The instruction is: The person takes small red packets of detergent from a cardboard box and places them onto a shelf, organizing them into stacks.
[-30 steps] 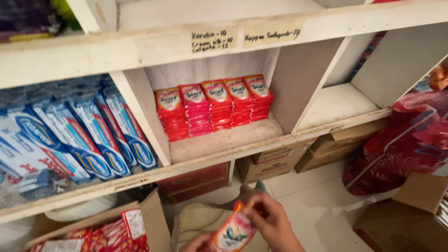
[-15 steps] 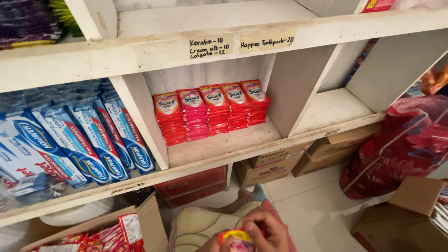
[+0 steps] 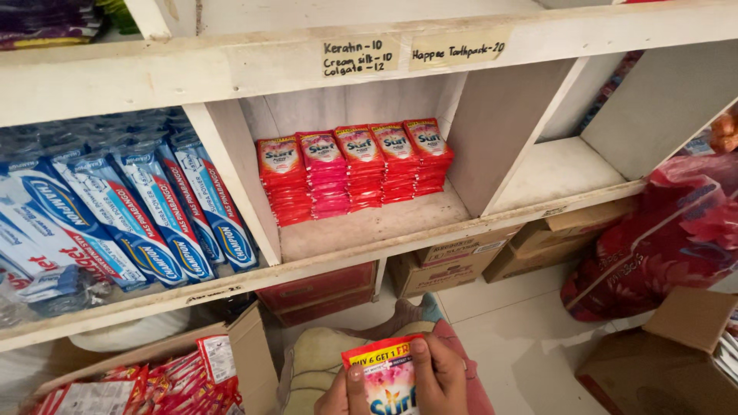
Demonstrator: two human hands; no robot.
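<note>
Head-camera view, looking down at a white wooden shelf unit (image 3: 369, 230) and the floor before it. At the bottom edge, both hands hold one red-and-pink sachet pack (image 3: 384, 376) upright, low in front of the shelf and well below the middle compartment. The left hand (image 3: 338, 392) grips the pack's left side, thumb pressed on its face; the right hand (image 3: 442, 376) closes on the right side, its thumb lying over the upper right corner. The fingers of both hands are thus shut around the pack, the rest of each hand cut off by the frame edge. In the middle compartment stand five stacks of red sachets (image 3: 354, 169), side by side toward the back, with bare board in front of them. The compartment to the left holds blue-and-white pouches (image 3: 146, 223) leaning in a row. Paper labels (image 3: 411, 52) are stuck on the shelf edge above. Below the shelf sit cardboard boxes (image 3: 461, 257); an open carton of red sachets (image 3: 161, 376) lies at lower left, a red plastic bag (image 3: 661, 238) at right, and another cardboard box (image 3: 669, 353) at lower right on the tiled floor (image 3: 523, 338).
</note>
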